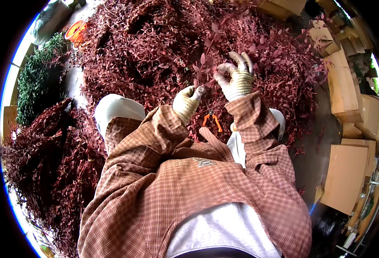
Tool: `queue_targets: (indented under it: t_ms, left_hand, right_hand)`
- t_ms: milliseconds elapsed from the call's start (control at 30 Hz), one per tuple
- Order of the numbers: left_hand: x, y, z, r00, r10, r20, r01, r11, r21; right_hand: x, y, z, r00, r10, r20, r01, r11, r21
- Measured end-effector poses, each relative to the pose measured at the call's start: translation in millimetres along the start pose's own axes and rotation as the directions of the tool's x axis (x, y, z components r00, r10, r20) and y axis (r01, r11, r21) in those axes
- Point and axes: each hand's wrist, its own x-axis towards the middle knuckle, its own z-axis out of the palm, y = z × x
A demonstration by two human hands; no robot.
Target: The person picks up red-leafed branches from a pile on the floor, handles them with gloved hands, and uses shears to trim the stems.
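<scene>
My left hand, in a pale work glove, pinches the lower end of a leafy dark-red stem between thumb and finger. The sprig rises away from me over the heap of red foliage. Just right of it, my right hand, gloved too, has its fingers curved and apart; I see nothing held in them. Below and between both hands lies a pair of pruning shears with orange handles, on the foliage in front of my lap.
Bundles of dark-red branches are piled at my left, with green foliage beyond. An orange bucket stands at the far left. Cardboard boxes line the right side, across a strip of grey floor.
</scene>
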Motion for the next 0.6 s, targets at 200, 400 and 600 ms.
queue_targets:
  t_ms: [200,400,600]
  left_hand:
    - [7,-19,3,0.996,-0.064,0.055,0.076,0.964,-0.255]
    - [2,-6,0,0.995,-0.062,0.08,0.081,0.964,-0.255]
    - [-3,-3,12,0.992,-0.12,0.037,0.126,0.953,-0.276]
  right_hand:
    - [1,5,5,0.983,-0.088,-0.163,0.086,0.996,-0.019]
    - [3,7,2,0.996,0.087,-0.028,-0.079,0.973,0.219]
    - [-4,8,30,0.941,-0.136,-0.311,0.178,0.978,0.109]
